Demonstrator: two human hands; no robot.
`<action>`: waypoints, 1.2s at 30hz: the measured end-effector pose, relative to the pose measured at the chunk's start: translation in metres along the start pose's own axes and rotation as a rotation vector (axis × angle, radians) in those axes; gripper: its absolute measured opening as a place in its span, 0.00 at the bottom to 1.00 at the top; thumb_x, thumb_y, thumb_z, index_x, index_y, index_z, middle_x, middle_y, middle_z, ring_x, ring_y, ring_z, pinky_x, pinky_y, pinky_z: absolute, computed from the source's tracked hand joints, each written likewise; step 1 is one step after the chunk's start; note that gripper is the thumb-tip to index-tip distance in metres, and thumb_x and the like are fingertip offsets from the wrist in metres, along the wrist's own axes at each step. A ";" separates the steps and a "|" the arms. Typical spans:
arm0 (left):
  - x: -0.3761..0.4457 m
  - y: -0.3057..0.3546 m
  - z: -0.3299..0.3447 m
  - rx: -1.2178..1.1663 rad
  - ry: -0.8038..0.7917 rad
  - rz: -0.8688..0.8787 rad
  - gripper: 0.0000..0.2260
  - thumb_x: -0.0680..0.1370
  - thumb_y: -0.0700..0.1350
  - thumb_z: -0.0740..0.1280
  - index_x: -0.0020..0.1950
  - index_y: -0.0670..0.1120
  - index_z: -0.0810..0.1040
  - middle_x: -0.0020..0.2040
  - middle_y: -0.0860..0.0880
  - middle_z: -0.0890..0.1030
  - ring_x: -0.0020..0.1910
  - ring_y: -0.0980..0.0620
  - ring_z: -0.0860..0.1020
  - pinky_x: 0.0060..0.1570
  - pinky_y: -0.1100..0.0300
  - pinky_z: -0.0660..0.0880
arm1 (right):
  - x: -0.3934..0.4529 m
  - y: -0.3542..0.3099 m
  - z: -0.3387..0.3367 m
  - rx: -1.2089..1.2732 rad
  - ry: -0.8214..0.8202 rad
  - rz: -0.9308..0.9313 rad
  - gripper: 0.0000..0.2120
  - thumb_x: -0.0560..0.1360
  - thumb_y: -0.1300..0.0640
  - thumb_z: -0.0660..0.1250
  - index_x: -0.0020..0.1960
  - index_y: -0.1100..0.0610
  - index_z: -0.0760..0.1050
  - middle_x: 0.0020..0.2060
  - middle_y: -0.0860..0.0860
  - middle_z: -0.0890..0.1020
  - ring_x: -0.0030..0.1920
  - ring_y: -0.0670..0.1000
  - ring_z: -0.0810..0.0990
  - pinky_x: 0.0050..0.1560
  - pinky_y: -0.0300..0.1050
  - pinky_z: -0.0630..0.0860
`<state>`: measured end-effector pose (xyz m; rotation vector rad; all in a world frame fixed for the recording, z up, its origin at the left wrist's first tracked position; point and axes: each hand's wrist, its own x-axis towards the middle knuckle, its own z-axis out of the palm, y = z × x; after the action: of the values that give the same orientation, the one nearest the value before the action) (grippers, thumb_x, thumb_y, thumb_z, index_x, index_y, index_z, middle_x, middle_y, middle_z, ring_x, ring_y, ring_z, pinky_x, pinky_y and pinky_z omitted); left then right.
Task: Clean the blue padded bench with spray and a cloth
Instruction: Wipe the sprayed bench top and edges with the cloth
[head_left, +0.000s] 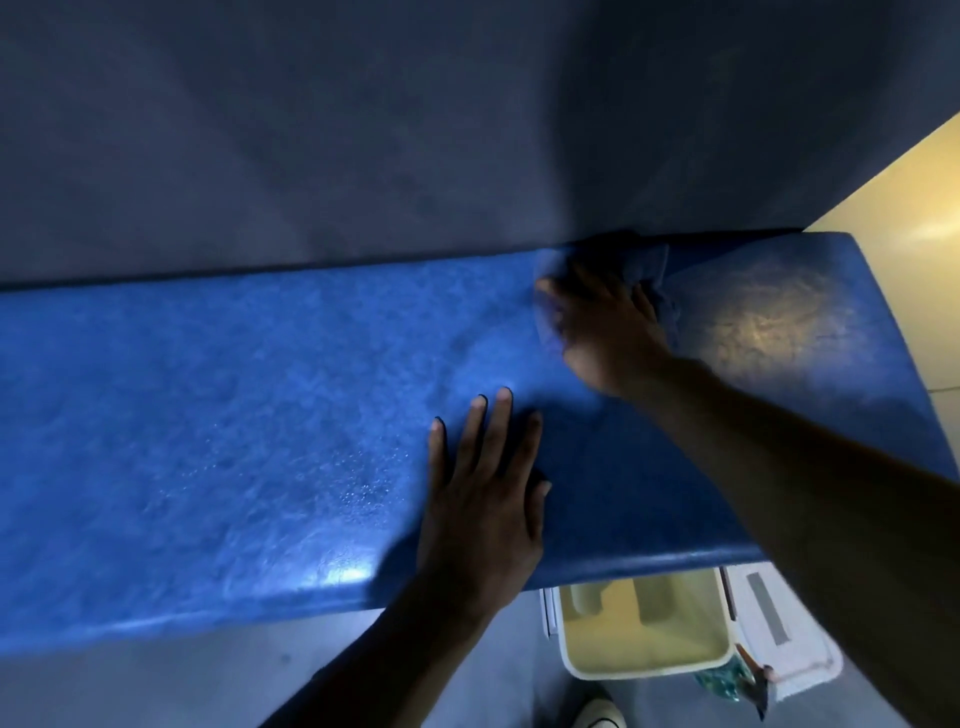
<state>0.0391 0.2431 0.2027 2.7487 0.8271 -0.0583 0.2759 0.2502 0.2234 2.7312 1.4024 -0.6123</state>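
A: Head view. State the work surface.

B: A blue padded bench (218, 415) with a textured vinyl top runs left to right. Its far edge meets a dark grey wall (363, 130). Fine droplets lie on the top left of centre, and a bright glare patch sits at the near edge.

A: Cloth location?

B: A blue cloth (623, 265) lies bunched on the bench top at the far edge, toward the right end. It is blurred, so its folds cannot be read.

A: Right hand?

B: The right hand (605, 322) rests on the cloth, palm down, fingers bent over the fabric and gripping it.

A: Left hand?

B: The left hand (485, 493) lies flat on the bench top near the near edge, fingers straight and slightly spread, holding nothing.

A: Surroundings?

B: A cream wall (904, 202) stands beyond the right end of the bench. On the grey floor (156, 686) below the near edge stands an open white cooler box (644, 629) with its lid (779, 629) hinged to the right. A shoe toe (597, 714) shows at the bottom.
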 end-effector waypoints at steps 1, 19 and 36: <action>0.000 0.000 0.000 0.002 0.000 0.002 0.26 0.82 0.55 0.55 0.81 0.52 0.61 0.84 0.47 0.52 0.83 0.44 0.52 0.78 0.35 0.51 | 0.010 0.001 -0.003 -0.032 -0.020 -0.037 0.33 0.74 0.49 0.65 0.76 0.43 0.58 0.80 0.52 0.56 0.80 0.60 0.53 0.74 0.71 0.57; -0.013 -0.021 -0.004 -0.098 0.059 0.132 0.21 0.81 0.46 0.59 0.74 0.47 0.72 0.82 0.43 0.59 0.82 0.43 0.57 0.77 0.36 0.57 | -0.147 -0.048 0.055 0.038 0.291 0.013 0.27 0.73 0.51 0.60 0.72 0.48 0.72 0.75 0.52 0.69 0.75 0.58 0.67 0.67 0.62 0.66; -0.044 -0.095 -0.017 0.004 0.008 -0.014 0.26 0.82 0.54 0.54 0.81 0.51 0.62 0.84 0.43 0.55 0.83 0.43 0.55 0.78 0.37 0.55 | -0.204 -0.105 0.103 -0.008 0.240 0.053 0.42 0.65 0.55 0.73 0.77 0.45 0.66 0.82 0.51 0.57 0.81 0.57 0.55 0.74 0.67 0.60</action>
<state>-0.0505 0.3004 0.2006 2.7485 0.8494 -0.0517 0.0526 0.1344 0.2163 2.9043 1.3631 -0.2837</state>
